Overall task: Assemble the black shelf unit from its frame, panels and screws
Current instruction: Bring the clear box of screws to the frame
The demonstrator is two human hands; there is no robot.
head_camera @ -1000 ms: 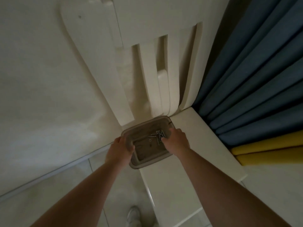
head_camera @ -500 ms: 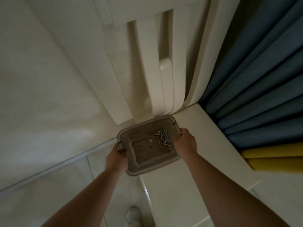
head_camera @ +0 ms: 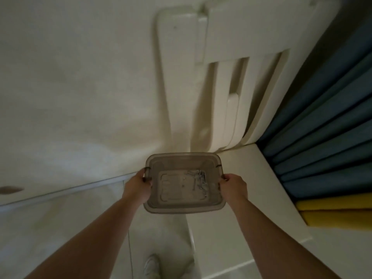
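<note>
Now the left hand [head_camera: 137, 188] and right hand [head_camera: 233, 187] grip the translucent grey plastic tray [head_camera: 184, 206] by its side rims, above the white ledge [head_camera: 244, 198]. It seems light and stiff; the loose metal screws [head_camera: 199, 178] inside can slide, so keep it level.

No readable text, label, number or sign anywhere.

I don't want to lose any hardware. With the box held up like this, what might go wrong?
1. The clear plastic box has no lid on, and the screws lie loose toward its right side; a tilt could spill them onto the tiled floor.
2. The left hand and right hand grip only its side edges, so a slip might drop it.
</note>
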